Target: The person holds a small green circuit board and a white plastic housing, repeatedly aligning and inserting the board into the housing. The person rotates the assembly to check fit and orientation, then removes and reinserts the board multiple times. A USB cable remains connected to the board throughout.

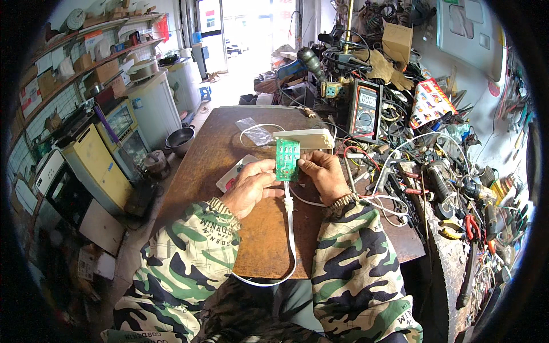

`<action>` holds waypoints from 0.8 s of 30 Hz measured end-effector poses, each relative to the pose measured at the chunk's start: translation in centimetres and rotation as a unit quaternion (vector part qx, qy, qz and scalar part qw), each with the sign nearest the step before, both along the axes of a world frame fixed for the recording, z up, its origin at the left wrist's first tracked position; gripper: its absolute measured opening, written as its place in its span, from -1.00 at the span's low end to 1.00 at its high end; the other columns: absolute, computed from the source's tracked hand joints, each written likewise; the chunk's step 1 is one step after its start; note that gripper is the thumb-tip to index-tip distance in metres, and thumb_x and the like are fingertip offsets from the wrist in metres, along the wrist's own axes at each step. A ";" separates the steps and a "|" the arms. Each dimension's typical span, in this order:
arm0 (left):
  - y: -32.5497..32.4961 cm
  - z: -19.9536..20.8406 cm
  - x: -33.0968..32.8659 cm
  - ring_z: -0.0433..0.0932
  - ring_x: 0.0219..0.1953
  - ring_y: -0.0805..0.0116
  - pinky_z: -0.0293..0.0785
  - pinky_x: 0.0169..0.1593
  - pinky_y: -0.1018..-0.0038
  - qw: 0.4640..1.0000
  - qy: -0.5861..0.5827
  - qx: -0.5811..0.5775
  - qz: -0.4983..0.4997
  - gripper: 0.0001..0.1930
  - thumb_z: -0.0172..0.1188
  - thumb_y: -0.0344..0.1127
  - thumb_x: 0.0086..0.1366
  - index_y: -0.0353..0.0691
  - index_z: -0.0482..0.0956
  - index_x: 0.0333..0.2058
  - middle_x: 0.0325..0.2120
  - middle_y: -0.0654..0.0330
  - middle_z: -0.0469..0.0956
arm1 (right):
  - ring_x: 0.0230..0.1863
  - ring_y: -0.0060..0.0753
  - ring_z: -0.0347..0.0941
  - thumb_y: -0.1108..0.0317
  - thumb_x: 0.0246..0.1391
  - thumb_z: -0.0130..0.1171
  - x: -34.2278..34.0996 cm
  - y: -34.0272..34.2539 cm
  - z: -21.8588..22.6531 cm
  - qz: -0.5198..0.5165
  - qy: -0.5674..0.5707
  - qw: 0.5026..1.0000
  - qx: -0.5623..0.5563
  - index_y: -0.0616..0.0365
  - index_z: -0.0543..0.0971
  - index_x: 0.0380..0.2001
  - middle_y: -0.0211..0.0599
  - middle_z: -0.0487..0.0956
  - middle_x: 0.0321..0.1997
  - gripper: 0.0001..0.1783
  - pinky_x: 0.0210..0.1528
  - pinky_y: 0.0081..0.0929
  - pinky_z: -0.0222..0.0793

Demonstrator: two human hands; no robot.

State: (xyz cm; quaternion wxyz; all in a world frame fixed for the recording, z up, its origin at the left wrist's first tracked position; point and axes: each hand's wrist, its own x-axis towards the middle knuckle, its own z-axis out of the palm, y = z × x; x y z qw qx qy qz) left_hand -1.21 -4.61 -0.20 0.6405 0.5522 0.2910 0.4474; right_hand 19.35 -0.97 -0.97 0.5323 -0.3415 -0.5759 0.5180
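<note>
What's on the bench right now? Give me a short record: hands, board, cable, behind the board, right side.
Left hand: holding the green circuit board at its left edge
Right hand: pinching the board's right edge
Board: raised above the brown table, tilted up
White cable: hanging below the board, curving toward the left sleeve
Behind board: pale flat casing, clear plastic bag
Right side: multimeter, tangled wires, red-handled pliers

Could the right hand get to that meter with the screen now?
Probably yes: nothing bulky seems to stand between the right hand and the meter, though that hand holds the green circuit board.
</note>
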 end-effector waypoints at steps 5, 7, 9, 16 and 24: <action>-0.1 -0.3 0.1 0.51 0.01 0.40 0.56 0.01 0.38 0.998 0.045 0.029 0.021 -0.63 -0.04 -0.35 0.42 -0.33 0.38 0.15 0.01 0.18 0.52 | -0.41 -0.68 0.38 0.48 0.21 0.16 0.3 0.4 -0.5 0.007 -0.009 1.000 0.020 0.28 0.63 -0.30 -0.49 0.59 -0.40 -0.90 -0.31 -0.62 0.35; 0.2 -0.4 -0.1 0.51 0.01 0.41 0.56 0.01 0.38 0.999 0.040 0.029 0.013 -0.62 -0.04 -0.35 0.42 -0.33 0.38 0.16 0.01 0.18 0.52 | -0.41 -0.69 0.38 0.48 0.21 0.15 0.3 0.3 -0.3 0.007 -0.018 1.000 0.021 0.28 0.63 -0.29 -0.49 0.60 -0.40 -0.89 -0.32 -0.62 0.34; 0.3 -0.5 0.1 0.51 0.00 0.41 0.55 0.00 0.39 0.999 0.038 0.029 0.008 -0.62 -0.03 -0.35 0.42 -0.33 0.38 0.16 0.01 0.19 0.52 | -0.42 -0.68 0.39 0.48 0.21 0.15 0.5 0.0 0.0 0.006 -0.019 1.000 0.015 0.28 0.63 -0.29 -0.48 0.60 -0.40 -0.89 -0.33 -0.63 0.34; -0.2 -0.1 0.1 0.52 -0.03 0.43 0.55 -0.02 0.42 0.996 0.066 0.047 0.023 -0.60 -0.01 -0.30 0.42 -0.30 0.38 0.17 0.00 0.21 0.52 | -0.46 -0.65 0.41 0.48 0.23 0.13 0.4 0.1 -0.1 0.029 0.009 0.999 -0.017 0.28 0.63 -0.27 -0.45 0.60 -0.41 -0.87 -0.39 -0.62 0.35; -0.4 0.0 0.0 0.53 -0.05 0.45 0.55 -0.04 0.45 0.995 0.081 0.056 0.030 -0.59 0.01 -0.27 0.42 -0.28 0.38 0.18 0.00 0.22 0.52 | -0.46 -0.65 0.41 0.48 0.22 0.14 0.4 0.1 -0.1 0.038 0.023 0.999 -0.022 0.27 0.62 -0.30 -0.46 0.60 -0.40 -0.89 -0.38 -0.62 0.35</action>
